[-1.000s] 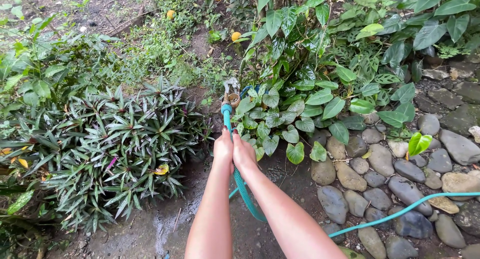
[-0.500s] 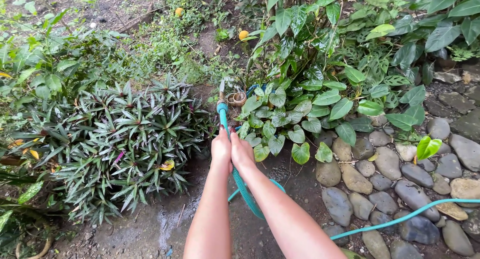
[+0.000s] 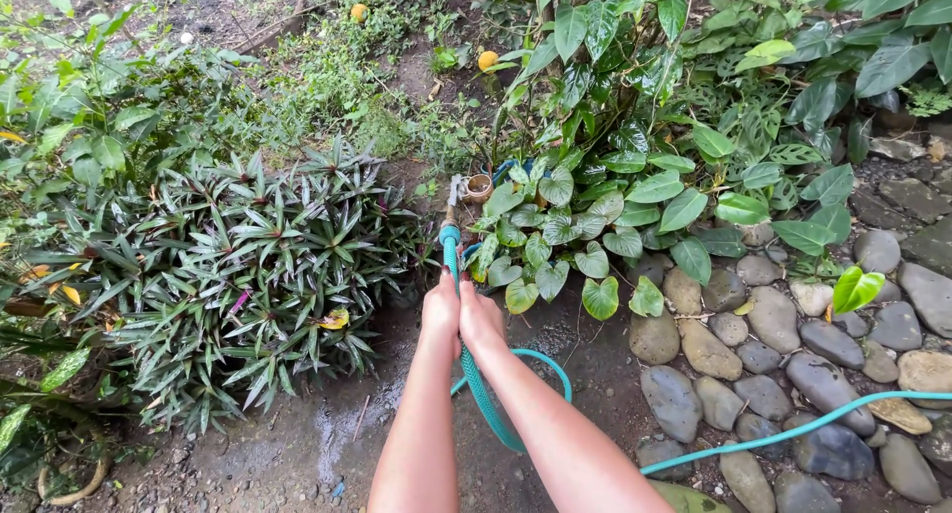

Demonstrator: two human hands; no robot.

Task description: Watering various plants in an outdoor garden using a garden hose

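Both hands, left hand (image 3: 441,310) and right hand (image 3: 482,315), grip the teal hose (image 3: 451,250) together beside the heart-leaved plant (image 3: 565,245)

No packages, labels, signs or screens in view. Garden ground only: plants, soil, stones, hose.
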